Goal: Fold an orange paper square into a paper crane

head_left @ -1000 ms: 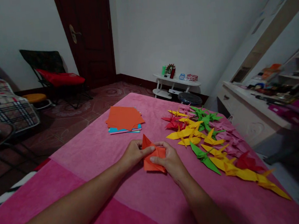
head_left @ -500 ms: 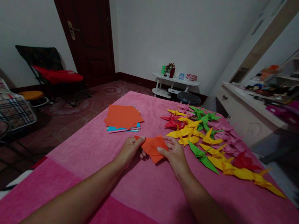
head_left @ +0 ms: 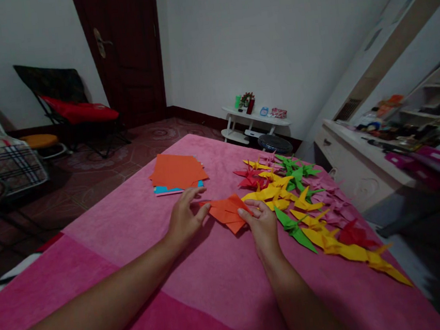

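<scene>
A partly folded piece of orange origami paper is held above the pink cloth, its narrow point toward the left. My right hand pinches its right side, thumb on top and fingers behind. Beside the narrow point, my left hand has its thumb and fingers spread apart; whether the thumb touches the paper I cannot tell. Just beyond my left hand lies a stack of square paper, orange on top with blue and pink edges below. Right of my right hand lies a green paper crane.
Many folded cranes, such as a yellow crane and a red crane, cover the right side of the table. A white dresser stands close on the right. A low white shelf is by the far wall.
My left hand has let go of the orange paper's left point and spread its fingers. The paper has tilted and shifted slightly right in my right hand. The view has turned a little.
</scene>
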`<state>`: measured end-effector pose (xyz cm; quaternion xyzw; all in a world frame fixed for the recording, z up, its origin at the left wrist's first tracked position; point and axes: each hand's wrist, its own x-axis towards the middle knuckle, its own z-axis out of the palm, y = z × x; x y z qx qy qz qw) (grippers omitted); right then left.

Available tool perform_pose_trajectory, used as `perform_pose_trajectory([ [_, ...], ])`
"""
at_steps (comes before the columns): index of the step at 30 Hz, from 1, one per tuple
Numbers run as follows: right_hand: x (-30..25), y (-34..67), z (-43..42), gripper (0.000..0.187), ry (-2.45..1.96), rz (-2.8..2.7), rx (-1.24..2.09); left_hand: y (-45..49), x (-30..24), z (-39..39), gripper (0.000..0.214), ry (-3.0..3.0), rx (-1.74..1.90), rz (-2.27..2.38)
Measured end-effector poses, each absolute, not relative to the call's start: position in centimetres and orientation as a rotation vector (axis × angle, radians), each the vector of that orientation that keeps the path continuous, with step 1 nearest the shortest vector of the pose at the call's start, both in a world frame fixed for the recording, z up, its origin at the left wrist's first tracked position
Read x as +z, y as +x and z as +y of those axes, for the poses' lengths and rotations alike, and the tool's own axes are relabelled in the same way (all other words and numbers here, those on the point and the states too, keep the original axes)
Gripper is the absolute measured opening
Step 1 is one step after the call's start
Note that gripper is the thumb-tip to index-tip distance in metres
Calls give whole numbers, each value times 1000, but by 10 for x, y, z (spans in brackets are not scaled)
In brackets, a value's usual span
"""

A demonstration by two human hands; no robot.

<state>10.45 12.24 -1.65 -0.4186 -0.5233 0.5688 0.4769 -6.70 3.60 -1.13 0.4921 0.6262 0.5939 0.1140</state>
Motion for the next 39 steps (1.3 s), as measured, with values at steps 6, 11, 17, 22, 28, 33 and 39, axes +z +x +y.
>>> perform_pose_trajectory([
  [6,-18,104,122,42,-1038,-1261,1460,-55,7,19,37,2421,1270,1668],
  [11,-21,99,117,39,-1059,-1320,1497,-56,1,24,27,2494,1016,1618],
  [17,-18,100,117,31,-1086,-1384,1583,-71,-8,28,27,2481,1104,1683],
  [22,-13,107,124,36,-985,-1307,1547,-80,-3,28,20,2343,1408,1732],
  [28,-3,105,114,44,-761,-1337,1691,-77,22,33,24,1764,1393,1655],
  [33,-5,100,109,41,-756,-1448,1757,-77,8,42,38,1381,1321,1414],
  [39,-20,107,125,39,-1002,-1430,1691,-89,-13,45,39,1258,1473,1513],
])
